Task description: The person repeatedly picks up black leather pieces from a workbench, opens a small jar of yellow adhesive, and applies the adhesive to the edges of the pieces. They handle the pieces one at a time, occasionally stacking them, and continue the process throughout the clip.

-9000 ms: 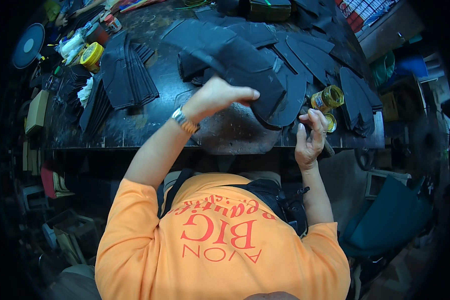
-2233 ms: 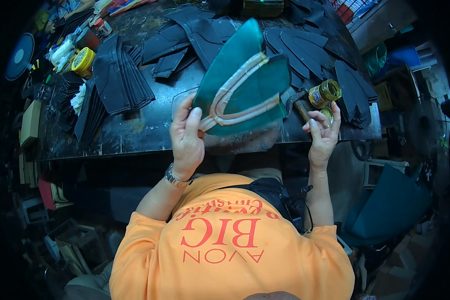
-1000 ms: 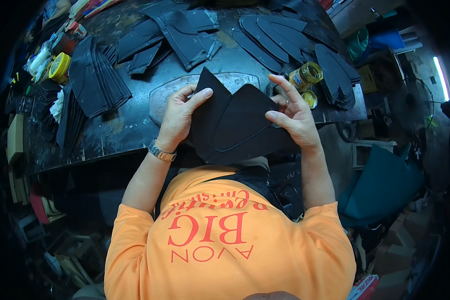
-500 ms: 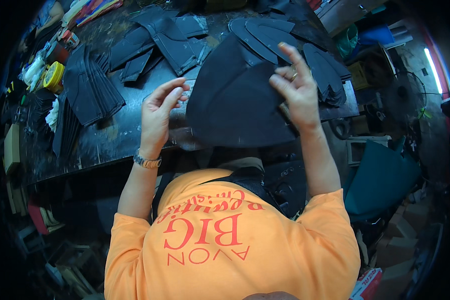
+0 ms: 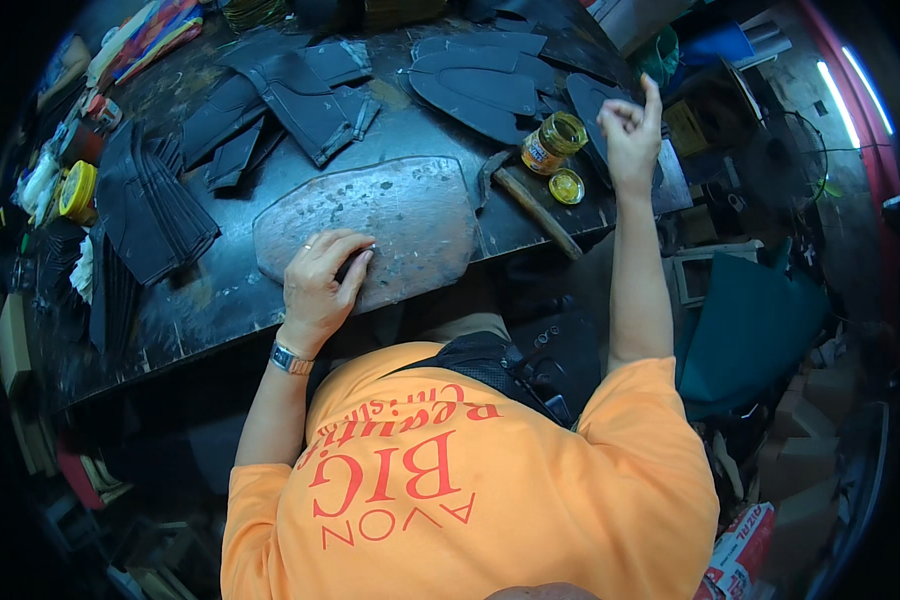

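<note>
My left hand (image 5: 325, 275) rests on the near left part of a worn, pale cutting board (image 5: 410, 215). Its fingers are curled toward the thumb, and a dark patch shows between them that I cannot make out. Out at the right, my right hand (image 5: 632, 140) is raised over the table's edge, forefinger stretched out and the others bent, with nothing seen in it. Below it, a hammer (image 5: 535, 210) with a wooden handle lies beside the board. Close by are an opened jar (image 5: 553, 143) with yellowish smears and its yellow lid (image 5: 566, 187).
Flat black pieces (image 5: 475, 85) lie behind the board, with stitched black pieces (image 5: 300, 95) to their left. A fanned black stack (image 5: 155, 205) sits at the left near a yellow tub (image 5: 78, 190). Dark green material (image 5: 755, 335) hangs at the right.
The large black piece between my hands is gone from there, uncovering the board, hammer and jar. My left hand has come down onto the board; my right has moved up and right.
</note>
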Demonstrator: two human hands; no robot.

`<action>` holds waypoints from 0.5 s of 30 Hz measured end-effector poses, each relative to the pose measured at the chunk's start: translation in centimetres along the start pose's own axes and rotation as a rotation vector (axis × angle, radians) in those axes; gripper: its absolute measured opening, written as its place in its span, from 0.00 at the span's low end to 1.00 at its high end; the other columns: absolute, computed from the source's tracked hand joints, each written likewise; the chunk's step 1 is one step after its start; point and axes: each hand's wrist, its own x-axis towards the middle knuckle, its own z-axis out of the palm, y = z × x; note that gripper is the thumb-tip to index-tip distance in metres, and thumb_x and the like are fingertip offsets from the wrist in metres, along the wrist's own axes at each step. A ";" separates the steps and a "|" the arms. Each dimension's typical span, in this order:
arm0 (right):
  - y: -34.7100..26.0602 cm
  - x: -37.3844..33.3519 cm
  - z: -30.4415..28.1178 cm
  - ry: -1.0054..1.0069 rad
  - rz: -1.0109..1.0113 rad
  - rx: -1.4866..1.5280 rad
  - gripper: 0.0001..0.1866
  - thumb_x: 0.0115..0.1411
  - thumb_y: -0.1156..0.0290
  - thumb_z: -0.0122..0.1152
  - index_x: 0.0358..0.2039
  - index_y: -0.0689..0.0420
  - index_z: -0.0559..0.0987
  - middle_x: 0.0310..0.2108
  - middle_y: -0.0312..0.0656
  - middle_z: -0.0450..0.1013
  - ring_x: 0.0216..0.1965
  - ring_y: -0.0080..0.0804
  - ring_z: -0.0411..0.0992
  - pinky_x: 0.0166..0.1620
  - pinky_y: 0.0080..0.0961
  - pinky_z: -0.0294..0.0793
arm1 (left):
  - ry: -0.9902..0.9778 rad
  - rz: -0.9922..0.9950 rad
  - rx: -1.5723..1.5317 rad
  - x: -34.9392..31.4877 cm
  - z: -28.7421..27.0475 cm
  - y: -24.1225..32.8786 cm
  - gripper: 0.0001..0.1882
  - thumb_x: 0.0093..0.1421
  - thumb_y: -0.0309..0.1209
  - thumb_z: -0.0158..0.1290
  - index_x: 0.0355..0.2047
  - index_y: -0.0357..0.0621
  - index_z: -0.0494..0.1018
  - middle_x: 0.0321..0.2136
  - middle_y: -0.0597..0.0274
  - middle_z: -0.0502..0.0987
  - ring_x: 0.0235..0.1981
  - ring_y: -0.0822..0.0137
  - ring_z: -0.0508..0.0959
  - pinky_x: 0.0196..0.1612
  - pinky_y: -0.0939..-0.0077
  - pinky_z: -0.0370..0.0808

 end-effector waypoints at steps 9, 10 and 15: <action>3.0 -11.0 -1.7 -0.242 0.188 -0.389 0.57 0.47 0.67 0.76 0.72 0.45 0.50 0.50 0.52 0.73 0.52 0.50 0.70 0.55 0.46 0.69 | -0.014 -0.012 0.044 0.1 0.4 0.1 0.07 0.56 0.26 0.61 0.36 0.44 0.81 0.36 0.60 0.81 0.37 0.58 0.79 0.41 0.67 0.75; 3.3 -11.1 -1.4 -0.238 0.149 -0.418 0.57 0.47 0.66 0.76 0.73 0.46 0.49 0.50 0.51 0.73 0.51 0.52 0.70 0.55 0.46 0.69 | -0.022 -0.010 0.062 0.1 0.3 0.1 0.07 0.56 0.26 0.61 0.36 0.44 0.81 0.36 0.60 0.81 0.37 0.58 0.79 0.41 0.67 0.75; 3.4 -10.4 -0.9 -0.228 0.148 -0.412 0.53 0.50 0.65 0.73 0.72 0.48 0.52 0.48 0.49 0.73 0.50 0.49 0.70 0.54 0.44 0.70 | -0.054 -0.020 0.044 0.6 -0.1 0.8 0.07 0.56 0.26 0.61 0.37 0.44 0.81 0.36 0.59 0.81 0.38 0.58 0.79 0.42 0.67 0.76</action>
